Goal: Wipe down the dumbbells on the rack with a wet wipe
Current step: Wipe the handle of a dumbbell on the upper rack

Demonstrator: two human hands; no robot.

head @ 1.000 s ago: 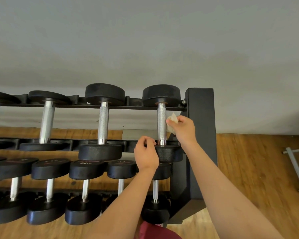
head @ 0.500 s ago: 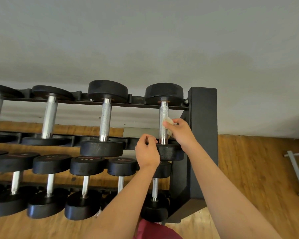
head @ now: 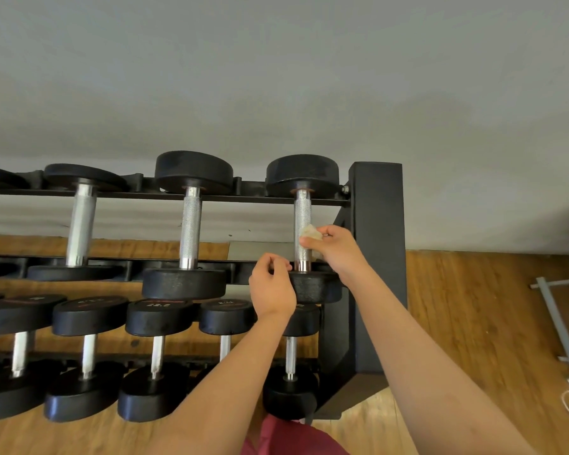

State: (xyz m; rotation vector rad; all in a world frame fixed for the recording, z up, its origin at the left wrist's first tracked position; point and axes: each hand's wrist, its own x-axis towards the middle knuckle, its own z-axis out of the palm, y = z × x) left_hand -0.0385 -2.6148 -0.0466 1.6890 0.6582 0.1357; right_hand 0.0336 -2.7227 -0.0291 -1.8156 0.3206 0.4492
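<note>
- Right hand (head: 337,254) pinches the wipe (head: 310,233) on the end dumbbell (head: 302,210); left hand (head: 271,289) grips its near head.
- Seemingly early: other dumbbells (head: 190,224) on the rack (head: 375,224) await wiping.

A black steel rack (head: 375,257) stands on a wooden floor (head: 480,323). Its upper tier carries dumbbells laid front to back across two rails: the rightmost dumbbell (head: 302,208) lies just beside the end post, a second dumbbell (head: 191,224) to its left and a third dumbbell (head: 81,224) further left. The lower tier holds a close row of smaller dumbbells, among them the 22.5 dumbbell (head: 158,318).
</note>
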